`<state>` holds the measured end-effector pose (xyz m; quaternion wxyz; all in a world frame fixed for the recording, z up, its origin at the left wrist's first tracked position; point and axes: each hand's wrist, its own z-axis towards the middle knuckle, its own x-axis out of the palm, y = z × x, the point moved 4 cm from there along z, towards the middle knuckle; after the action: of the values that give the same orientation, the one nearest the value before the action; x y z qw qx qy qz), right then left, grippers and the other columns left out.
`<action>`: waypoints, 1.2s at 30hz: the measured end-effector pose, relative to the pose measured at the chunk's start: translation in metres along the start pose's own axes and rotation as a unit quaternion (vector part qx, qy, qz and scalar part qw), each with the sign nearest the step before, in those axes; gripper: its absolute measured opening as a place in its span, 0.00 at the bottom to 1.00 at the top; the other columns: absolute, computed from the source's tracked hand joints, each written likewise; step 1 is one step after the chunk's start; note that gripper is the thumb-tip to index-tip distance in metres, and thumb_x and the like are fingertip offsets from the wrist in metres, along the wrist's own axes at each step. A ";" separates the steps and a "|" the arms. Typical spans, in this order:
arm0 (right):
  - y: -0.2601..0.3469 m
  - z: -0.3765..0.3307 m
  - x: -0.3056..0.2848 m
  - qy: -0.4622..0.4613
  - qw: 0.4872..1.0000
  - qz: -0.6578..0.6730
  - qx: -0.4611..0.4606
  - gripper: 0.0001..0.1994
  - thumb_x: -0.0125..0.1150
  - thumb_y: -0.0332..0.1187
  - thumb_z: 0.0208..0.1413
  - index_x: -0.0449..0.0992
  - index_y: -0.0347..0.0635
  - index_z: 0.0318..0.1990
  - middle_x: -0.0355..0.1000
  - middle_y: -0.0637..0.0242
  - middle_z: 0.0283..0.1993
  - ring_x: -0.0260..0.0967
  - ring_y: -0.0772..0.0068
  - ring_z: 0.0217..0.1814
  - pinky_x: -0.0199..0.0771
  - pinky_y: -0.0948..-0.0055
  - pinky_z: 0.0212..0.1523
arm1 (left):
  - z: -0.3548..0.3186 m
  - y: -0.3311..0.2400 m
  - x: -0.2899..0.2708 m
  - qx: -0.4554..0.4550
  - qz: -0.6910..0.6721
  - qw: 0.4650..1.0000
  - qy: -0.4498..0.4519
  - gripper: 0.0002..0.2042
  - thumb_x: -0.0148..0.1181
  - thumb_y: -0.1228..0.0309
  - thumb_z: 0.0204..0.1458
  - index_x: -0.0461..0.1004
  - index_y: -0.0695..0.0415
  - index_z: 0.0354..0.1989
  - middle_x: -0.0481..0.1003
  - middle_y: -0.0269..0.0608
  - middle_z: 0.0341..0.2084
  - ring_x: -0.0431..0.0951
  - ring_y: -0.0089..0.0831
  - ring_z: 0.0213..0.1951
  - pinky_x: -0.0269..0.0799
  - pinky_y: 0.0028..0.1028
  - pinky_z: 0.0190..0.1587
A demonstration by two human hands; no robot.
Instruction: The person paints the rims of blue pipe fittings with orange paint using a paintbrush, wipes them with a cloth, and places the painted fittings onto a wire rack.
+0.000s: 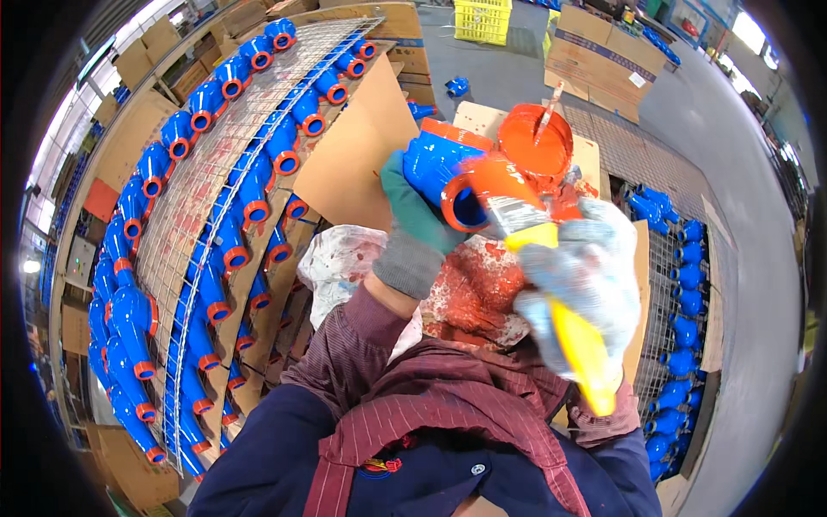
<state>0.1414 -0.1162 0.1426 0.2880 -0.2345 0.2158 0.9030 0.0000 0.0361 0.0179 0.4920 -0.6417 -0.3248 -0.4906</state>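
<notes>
My left hand (415,211), in a green and grey glove, is wrapped round a blue pipe fitting (435,168) with red-painted rims. One round opening of the fitting faces toward me and to the right. In my right hand (594,271), gloved in pale grey, is a paintbrush (579,345) with a yellow handle. Its bristles are covered in red-orange paint and overlap the fitting's near rim; motion blurs them. Just beyond the brush, a paint pot (564,131) of red-orange paint has a stick (549,110) in it. Below the fitting, a paint-stained cloth (474,284) lies over my lap.
To the left, wire-mesh racks (185,202) hold rows of blue fittings (254,185) with red rims. Another mesh rack (662,297) with blue fittings stands at right. A cardboard sheet (357,151) leans near my left hand. Farther off are a yellow crate (482,21) and a large carton (594,60).
</notes>
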 end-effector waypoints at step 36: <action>0.074 0.120 0.119 -0.033 0.965 0.192 -0.175 0.09 0.63 0.23 0.40 0.75 0.35 0.33 0.69 0.58 0.29 0.65 0.56 0.32 0.66 0.59 0.38 | -0.083 -0.241 0.009 0.247 0.022 0.967 0.064 0.35 0.53 0.39 0.53 0.66 0.56 0.58 0.74 0.47 0.50 0.77 0.45 0.49 0.75 0.49 0.52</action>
<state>-0.0263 -0.0579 0.1921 0.0705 -0.2055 0.0857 0.9723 -0.2397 0.0299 0.1051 0.6654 -0.4746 -0.3898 -0.4243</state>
